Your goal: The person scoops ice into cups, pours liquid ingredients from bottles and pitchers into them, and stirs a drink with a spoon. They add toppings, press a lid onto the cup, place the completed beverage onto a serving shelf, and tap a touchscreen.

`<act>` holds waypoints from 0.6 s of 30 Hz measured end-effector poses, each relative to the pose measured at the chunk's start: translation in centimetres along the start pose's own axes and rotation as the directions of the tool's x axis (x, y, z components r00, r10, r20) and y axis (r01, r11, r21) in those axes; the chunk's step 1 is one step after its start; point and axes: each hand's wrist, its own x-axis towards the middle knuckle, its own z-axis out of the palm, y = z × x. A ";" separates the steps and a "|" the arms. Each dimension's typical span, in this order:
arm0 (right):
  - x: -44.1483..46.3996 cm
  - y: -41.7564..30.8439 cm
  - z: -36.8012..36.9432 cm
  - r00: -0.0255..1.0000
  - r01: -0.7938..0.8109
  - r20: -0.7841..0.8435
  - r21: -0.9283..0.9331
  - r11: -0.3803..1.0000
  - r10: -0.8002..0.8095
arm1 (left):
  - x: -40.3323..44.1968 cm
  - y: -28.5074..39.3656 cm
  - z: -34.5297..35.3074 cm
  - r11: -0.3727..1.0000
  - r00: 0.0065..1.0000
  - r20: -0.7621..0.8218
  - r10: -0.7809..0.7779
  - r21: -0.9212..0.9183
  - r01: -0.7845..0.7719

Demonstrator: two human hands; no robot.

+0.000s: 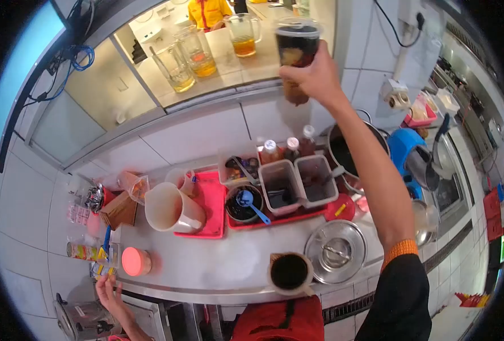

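Note:
My right hand (314,77) is wrapped round a lidded plastic cup (297,48) of dark drink, raised at the opening in the wall. At the lower left my left hand (113,295) has its fingers apart, close to the counter edge and a small yellow and blue item (102,262); nothing shows in it. A jar with a pink lid (136,261) stands to the right of that hand. Near the counter's front edge is a jug of dark liquid (290,271), beside a round metal lid (336,251).
Glass mugs (244,42) with amber liquid stand on the ledge, a person in yellow and red (208,14) behind. A white pitcher (169,207) rests by a red tray (215,199). Further right are square containers (280,184), bottles (292,148) and a large pot (351,150).

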 end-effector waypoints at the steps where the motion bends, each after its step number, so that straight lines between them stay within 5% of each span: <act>1: 1.6 1.7 1.2 0.999 -0.021 -0.034 -0.057 0.998 0.019 | 0.9 0.6 0.5 1.000 1.000 -0.015 0.000 -0.010 0.000; 4: 5.1 3.9 3.4 0.987 -0.147 -0.071 -0.102 0.984 0.141 | 4.2 3.4 0.5 0.963 0.972 0.040 0.233 0.127 -0.236; 5: 7.2 8.4 5.7 0.990 -0.002 -0.141 -0.058 0.998 -0.006 | 5.4 4.6 0.8 0.953 0.959 -0.013 0.283 0.120 -0.279; 6: 7.3 7.3 5.6 0.993 -0.041 -0.116 -0.132 0.990 0.026 | 6.7 6.2 0.8 0.938 0.938 -0.091 0.334 0.127 -0.322; 7: 9.0 11.2 7.1 0.990 -0.141 0.012 -0.134 0.981 0.144 | 9.3 6.9 -1.2 0.846 0.882 0.031 0.470 0.270 -0.460; 8: 9.2 10.5 7.5 0.987 -0.161 0.013 0.106 0.981 0.160 | 10.1 9.7 0.0 0.821 0.863 -0.018 0.506 0.316 -0.475; 10: 10.6 12.8 8.9 0.991 -0.081 -0.100 0.059 0.995 0.087 | 12.7 14.1 0.7 0.776 0.795 -0.054 0.604 0.269 -0.571; 11: 11.7 15.1 9.6 0.990 -0.062 -0.120 0.061 0.996 0.069 | 13.7 16.6 1.0 0.670 0.712 -0.042 0.701 0.381 -0.637; 12: 12.8 16.4 10.5 0.984 -0.098 -0.162 -0.133 0.986 0.076 | 15.5 18.5 1.0 0.595 0.640 -0.063 0.765 0.449 -0.667; 13: 12.9 15.2 10.3 0.985 -0.174 0.017 -0.006 0.985 0.174 | 16.8 20.6 1.3 0.531 0.581 -0.077 0.810 0.516 -0.672; 14: 13.2 14.6 10.9 0.979 -0.202 -0.052 -0.234 0.951 0.195 | 18.2 22.5 1.7 0.483 0.509 -0.116 0.853 0.544 -0.686; 15: 13.4 14.3 11.2 0.983 -0.186 -0.049 -0.225 0.957 0.179 | 19.7 24.1 2.1 0.434 0.433 -0.146 0.890 0.565 -0.702; 18: 14.3 17.0 12.4 0.978 -0.205 -0.089 -0.247 0.947 0.188 | 24.2 28.0 2.2 0.173 0.188 -0.076 0.979 0.800 -0.575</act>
